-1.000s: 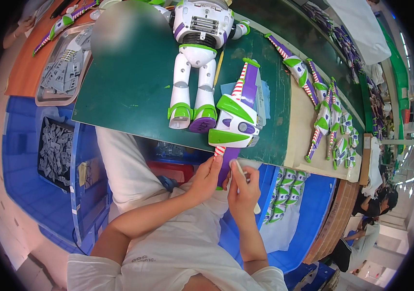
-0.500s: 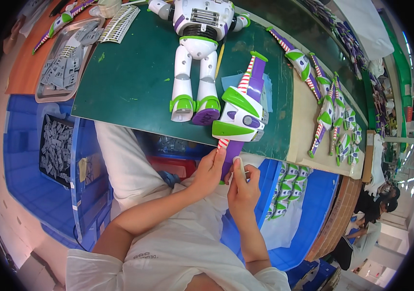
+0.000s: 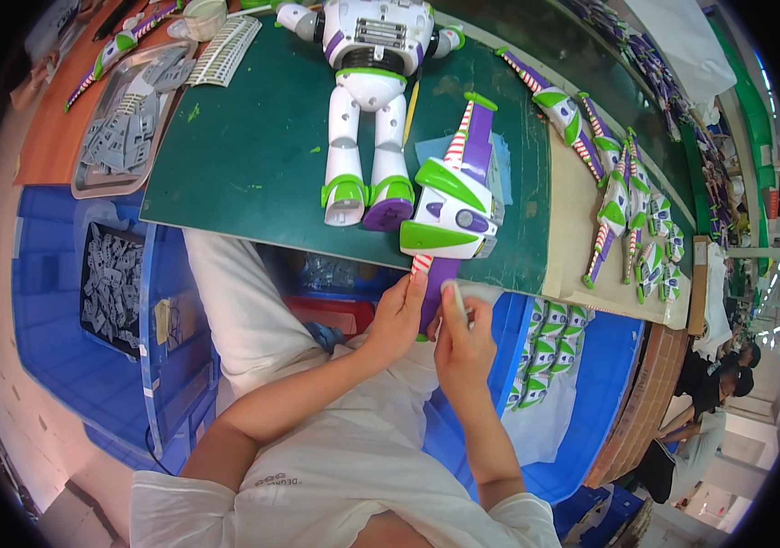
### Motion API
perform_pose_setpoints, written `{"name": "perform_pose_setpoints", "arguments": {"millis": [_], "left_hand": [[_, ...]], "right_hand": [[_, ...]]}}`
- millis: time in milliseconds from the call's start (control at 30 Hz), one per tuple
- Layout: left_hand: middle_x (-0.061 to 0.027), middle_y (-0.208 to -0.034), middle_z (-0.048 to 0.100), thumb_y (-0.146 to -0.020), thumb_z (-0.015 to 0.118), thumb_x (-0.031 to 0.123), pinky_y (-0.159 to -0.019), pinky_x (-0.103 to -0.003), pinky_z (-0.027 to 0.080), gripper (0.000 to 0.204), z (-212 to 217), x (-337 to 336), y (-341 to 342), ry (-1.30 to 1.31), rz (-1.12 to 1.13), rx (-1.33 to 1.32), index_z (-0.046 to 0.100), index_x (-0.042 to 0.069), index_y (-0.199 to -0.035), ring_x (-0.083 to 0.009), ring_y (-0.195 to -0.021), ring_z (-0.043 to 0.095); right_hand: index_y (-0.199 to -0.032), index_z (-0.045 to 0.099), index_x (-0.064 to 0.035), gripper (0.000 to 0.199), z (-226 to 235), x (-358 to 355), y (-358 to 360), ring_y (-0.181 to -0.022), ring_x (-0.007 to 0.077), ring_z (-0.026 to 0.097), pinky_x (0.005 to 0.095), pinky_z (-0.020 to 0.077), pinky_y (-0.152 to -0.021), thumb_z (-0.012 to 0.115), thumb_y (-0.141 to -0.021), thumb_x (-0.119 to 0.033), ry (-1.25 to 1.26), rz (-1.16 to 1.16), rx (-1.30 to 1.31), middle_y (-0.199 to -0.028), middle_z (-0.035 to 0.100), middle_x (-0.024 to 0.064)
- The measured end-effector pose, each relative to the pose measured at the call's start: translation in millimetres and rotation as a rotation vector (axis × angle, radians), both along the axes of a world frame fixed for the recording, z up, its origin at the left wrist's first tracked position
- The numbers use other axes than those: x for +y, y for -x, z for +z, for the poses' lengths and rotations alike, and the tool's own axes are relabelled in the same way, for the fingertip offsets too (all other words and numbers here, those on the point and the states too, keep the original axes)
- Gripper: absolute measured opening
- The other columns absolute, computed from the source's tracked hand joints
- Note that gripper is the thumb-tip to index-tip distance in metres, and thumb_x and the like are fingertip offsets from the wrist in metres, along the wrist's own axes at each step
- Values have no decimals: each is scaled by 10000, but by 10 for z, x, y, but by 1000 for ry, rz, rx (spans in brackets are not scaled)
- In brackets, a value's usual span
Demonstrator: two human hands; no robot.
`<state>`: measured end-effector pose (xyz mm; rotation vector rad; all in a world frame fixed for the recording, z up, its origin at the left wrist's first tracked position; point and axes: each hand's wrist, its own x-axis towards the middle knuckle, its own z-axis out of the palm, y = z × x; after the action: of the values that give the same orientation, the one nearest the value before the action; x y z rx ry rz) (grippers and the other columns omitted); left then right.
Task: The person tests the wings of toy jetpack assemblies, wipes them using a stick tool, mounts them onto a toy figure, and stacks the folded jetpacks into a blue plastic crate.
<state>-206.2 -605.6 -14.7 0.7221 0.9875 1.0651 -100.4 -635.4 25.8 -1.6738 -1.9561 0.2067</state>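
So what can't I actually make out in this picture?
Anything above the toy figure's torso: cut off by the head view's top edge.
The lower end of the pale stick: head view, hidden by the right grip.
Part of the lower purple wing: head view, covered by the left grip.
The number of grey parts at far left: head view, too small and jumbled.

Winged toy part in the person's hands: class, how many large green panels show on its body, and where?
2: the upper panel, beside the upper wing, and the lower panel, nearer the left hand. Others may be hidden underneath.
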Motion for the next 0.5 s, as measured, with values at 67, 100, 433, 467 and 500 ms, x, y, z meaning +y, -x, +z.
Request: {"name": "perform_pose_setpoints", "arguments": {"millis": [67, 100, 433, 467, 500], "left_hand": [[-33, -728, 550, -974, 318, 360, -543, -232, 428, 423, -36, 8, -42, 81, -70, -68, 542, 2, -953, -83, -606, 497], [-35, -713, 544, -973, 318, 359, -518, -236, 432, 412, -79, 36, -93, -34, 15, 21, 534, 11, -933, -89, -572, 501], [-69, -638, 569, -887, 541, 361, -440, -251, 449, 381, 62, 62, 22, 163, -70, -115, 531, 7, -747, -121, -487, 555], [-70, -601, 571, -846, 600, 380, -420, -252, 441, 404, 68, 66, 17, 191, -64, -113, 545, 2, -714, -121, -459, 553], [-70, -601, 571, -846, 600, 380, -420, -252, 441, 404, 83, 64, 23, 160, -58, -110, 545, 2, -714, -121, -459, 553]], "right_hand": [[-1177, 573, -100, 478, 10, -2, -31, -634, 186, 528, 298, 445, -504, 566, -737, 87, 46, -7, 4, -883, 496, 103], [-1171, 577, -95, 474, 11, 88, -33, -640, 188, 527, 293, 446, -519, 559, -737, 95, 23, 9, 13, -886, 498, 108], [-1158, 579, -92, 389, 686, 1469, -619, -823, 307, 548, 373, 446, -702, 578, -777, -16, -640, 8, -311, -969, 532, 173], [-1160, 571, -82, 363, 736, 1644, -616, -836, 309, 544, 374, 437, -734, 576, -798, -66, -652, 51, -292, -980, 535, 164], [-1162, 563, -73, 347, 778, 1778, -615, -849, 310, 540, 375, 427, -767, 574, -818, -117, -663, 94, -274, -991, 539, 156]]}}
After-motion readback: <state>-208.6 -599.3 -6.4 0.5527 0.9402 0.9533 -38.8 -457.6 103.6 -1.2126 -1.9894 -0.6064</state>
